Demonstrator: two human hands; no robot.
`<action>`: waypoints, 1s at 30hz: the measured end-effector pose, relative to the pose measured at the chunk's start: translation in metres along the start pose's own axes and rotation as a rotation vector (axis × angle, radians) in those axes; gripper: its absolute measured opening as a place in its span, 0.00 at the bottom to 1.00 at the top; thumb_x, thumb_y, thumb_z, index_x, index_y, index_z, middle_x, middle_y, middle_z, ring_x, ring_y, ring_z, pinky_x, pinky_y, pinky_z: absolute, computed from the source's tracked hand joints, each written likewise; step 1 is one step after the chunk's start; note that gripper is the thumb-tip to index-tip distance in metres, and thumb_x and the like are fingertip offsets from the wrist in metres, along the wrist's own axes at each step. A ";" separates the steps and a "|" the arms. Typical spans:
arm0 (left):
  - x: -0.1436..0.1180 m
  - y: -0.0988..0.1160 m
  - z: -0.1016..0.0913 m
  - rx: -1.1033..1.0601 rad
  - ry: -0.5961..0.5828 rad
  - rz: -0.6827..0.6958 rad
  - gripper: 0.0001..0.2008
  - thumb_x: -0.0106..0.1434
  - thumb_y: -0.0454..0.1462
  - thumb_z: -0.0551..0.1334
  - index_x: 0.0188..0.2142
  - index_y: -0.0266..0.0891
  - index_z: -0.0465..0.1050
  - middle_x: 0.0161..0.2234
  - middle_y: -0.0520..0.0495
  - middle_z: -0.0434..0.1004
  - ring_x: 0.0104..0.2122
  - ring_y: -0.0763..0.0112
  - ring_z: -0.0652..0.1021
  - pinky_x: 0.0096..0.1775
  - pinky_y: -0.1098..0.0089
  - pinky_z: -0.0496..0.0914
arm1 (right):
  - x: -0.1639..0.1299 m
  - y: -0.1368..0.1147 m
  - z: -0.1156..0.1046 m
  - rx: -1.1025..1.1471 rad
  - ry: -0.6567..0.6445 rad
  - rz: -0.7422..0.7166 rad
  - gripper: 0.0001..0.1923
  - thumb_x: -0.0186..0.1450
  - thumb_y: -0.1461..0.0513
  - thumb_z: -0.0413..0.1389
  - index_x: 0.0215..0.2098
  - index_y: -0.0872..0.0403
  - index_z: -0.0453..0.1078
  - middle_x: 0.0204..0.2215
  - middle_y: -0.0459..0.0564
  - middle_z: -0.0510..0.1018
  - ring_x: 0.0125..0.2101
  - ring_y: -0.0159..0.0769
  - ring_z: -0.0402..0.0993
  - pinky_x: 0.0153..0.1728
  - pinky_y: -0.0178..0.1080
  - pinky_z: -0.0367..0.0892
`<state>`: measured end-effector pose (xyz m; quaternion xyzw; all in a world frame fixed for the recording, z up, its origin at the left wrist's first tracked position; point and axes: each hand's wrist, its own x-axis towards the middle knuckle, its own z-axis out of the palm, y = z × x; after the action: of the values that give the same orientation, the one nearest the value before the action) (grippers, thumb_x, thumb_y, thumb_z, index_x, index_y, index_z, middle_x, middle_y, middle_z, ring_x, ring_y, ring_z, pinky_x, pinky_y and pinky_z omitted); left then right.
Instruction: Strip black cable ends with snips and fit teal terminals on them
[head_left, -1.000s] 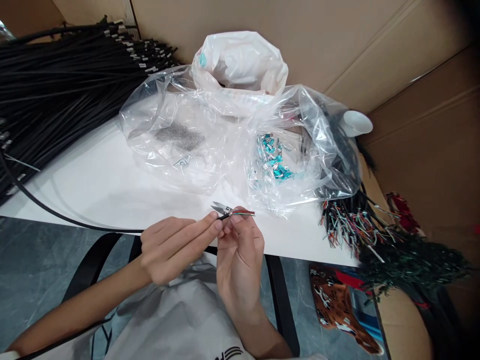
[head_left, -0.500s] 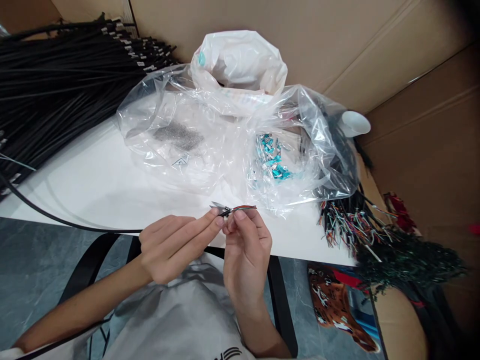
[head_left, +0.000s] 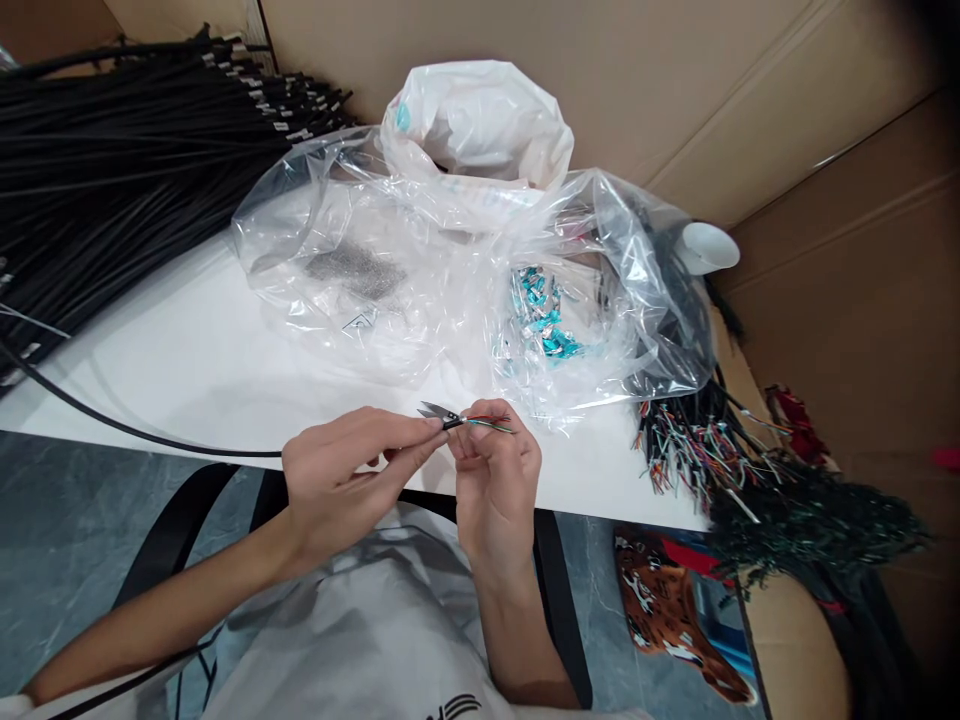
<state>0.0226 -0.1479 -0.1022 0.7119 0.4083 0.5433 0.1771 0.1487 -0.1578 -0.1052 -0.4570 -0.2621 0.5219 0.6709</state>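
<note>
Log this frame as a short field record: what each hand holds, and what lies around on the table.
left hand: left hand pinches the black cable end at its fingertips
right hand: right hand grips the coloured wires fanning out of that cable end
tool: small snips, blades jutting past the fingers; which hand holds them cannot be told
surface: white table
behind hands: clear plastic bags, one with teal pieces
left side: black cable bundle
right side: cut cable ends

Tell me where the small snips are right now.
In the head view, the small snips sit at centre, at the left hand fingertips, blades pointing left, beside the coloured wire ends pinched by the right hand, above the white table's near edge.
</note>
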 end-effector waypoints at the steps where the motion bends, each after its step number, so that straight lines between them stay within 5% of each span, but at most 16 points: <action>1: 0.001 0.000 -0.001 -0.018 -0.016 -0.048 0.04 0.65 0.32 0.69 0.36 0.43 0.80 0.31 0.55 0.85 0.25 0.75 0.81 0.23 0.74 0.71 | 0.001 -0.001 -0.004 -0.035 -0.058 0.005 0.01 0.57 0.63 0.58 0.29 0.53 0.69 0.20 0.39 0.64 0.21 0.27 0.56 0.24 0.33 0.54; 4: 0.005 -0.004 -0.007 -0.013 -0.083 -0.079 0.04 0.66 0.32 0.68 0.38 0.44 0.80 0.33 0.55 0.85 0.27 0.75 0.80 0.24 0.74 0.70 | 0.003 -0.006 -0.019 -0.295 -0.188 -0.069 0.03 0.62 0.62 0.58 0.31 0.52 0.69 0.23 0.41 0.67 0.23 0.29 0.61 0.26 0.35 0.58; 10: 0.007 -0.017 -0.026 0.126 -0.302 0.091 0.05 0.69 0.31 0.64 0.44 0.39 0.77 0.36 0.52 0.84 0.31 0.74 0.78 0.33 0.71 0.71 | 0.002 -0.014 -0.049 -1.297 -0.240 -0.630 0.06 0.70 0.64 0.56 0.45 0.54 0.72 0.32 0.50 0.77 0.34 0.40 0.71 0.37 0.42 0.67; 14: 0.004 -0.019 -0.034 0.274 -0.454 0.175 0.06 0.71 0.29 0.61 0.44 0.37 0.75 0.36 0.51 0.83 0.32 0.69 0.77 0.34 0.68 0.69 | 0.007 -0.009 -0.056 -1.637 -0.363 -0.682 0.13 0.72 0.60 0.56 0.53 0.57 0.72 0.43 0.58 0.79 0.41 0.48 0.71 0.39 0.46 0.70; 23: -0.002 -0.041 -0.036 0.574 -0.719 0.314 0.17 0.67 0.21 0.50 0.43 0.39 0.73 0.36 0.50 0.79 0.35 0.65 0.76 0.31 0.66 0.63 | 0.018 -0.013 -0.058 -1.533 -0.472 -0.459 0.04 0.74 0.64 0.51 0.43 0.53 0.68 0.41 0.56 0.78 0.41 0.47 0.71 0.41 0.47 0.68; 30: 0.010 -0.042 -0.041 0.567 -0.794 0.294 0.19 0.67 0.22 0.50 0.42 0.40 0.74 0.41 0.49 0.77 0.32 0.68 0.76 0.29 0.68 0.59 | 0.006 -0.029 -0.070 -1.062 -0.593 -0.069 0.07 0.75 0.59 0.50 0.49 0.50 0.64 0.33 0.46 0.78 0.31 0.34 0.74 0.31 0.35 0.66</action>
<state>-0.0300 -0.1228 -0.1108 0.9334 0.3364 0.1180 0.0402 0.2221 -0.1769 -0.1118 -0.5556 -0.6769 0.4028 0.2661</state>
